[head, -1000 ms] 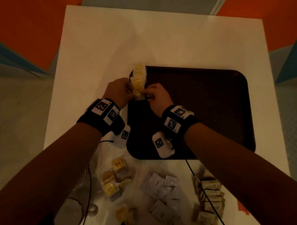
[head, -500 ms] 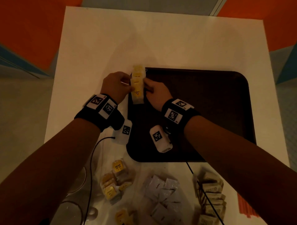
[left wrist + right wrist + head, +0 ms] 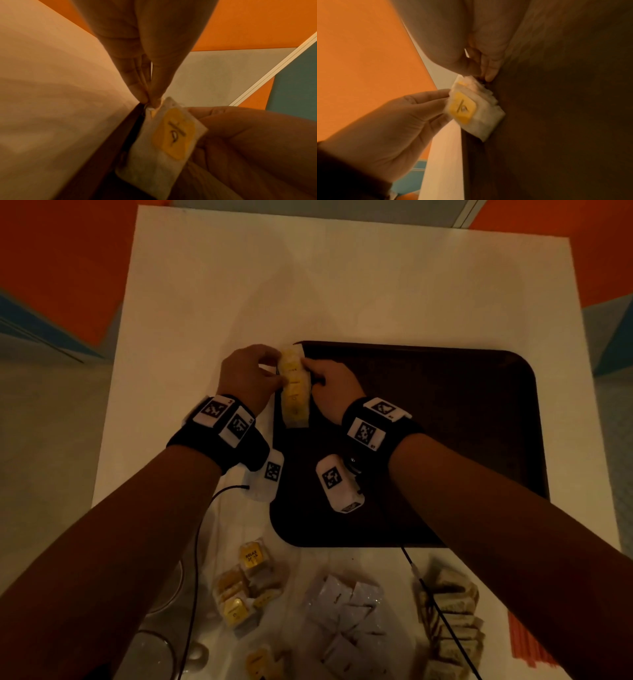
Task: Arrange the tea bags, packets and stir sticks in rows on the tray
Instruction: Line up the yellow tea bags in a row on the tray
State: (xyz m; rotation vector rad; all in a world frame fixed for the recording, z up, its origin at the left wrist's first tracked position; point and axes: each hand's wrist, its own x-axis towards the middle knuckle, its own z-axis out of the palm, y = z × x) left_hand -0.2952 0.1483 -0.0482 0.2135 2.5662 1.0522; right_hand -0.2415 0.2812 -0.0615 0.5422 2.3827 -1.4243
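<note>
A row of overlapping yellow-labelled tea bags lies along the left edge of the dark brown tray. My left hand is on the row's left side; its fingertips pinch the far end of the tea bags. On the row's right side my right hand pinches the same far end between thumb and fingers, above the tea bags. The tray holds nothing else that I can see.
On the white table in front of the tray lie a pile of yellow tea bags, white packets, brownish packets and red stir sticks. A glass stands at the near left. Cables trail from both wrists.
Both hands have slid toward the far end of the tea bags. The bunch, held up and fanned a second ago, now lies stretched out along the tray's left edge.
</note>
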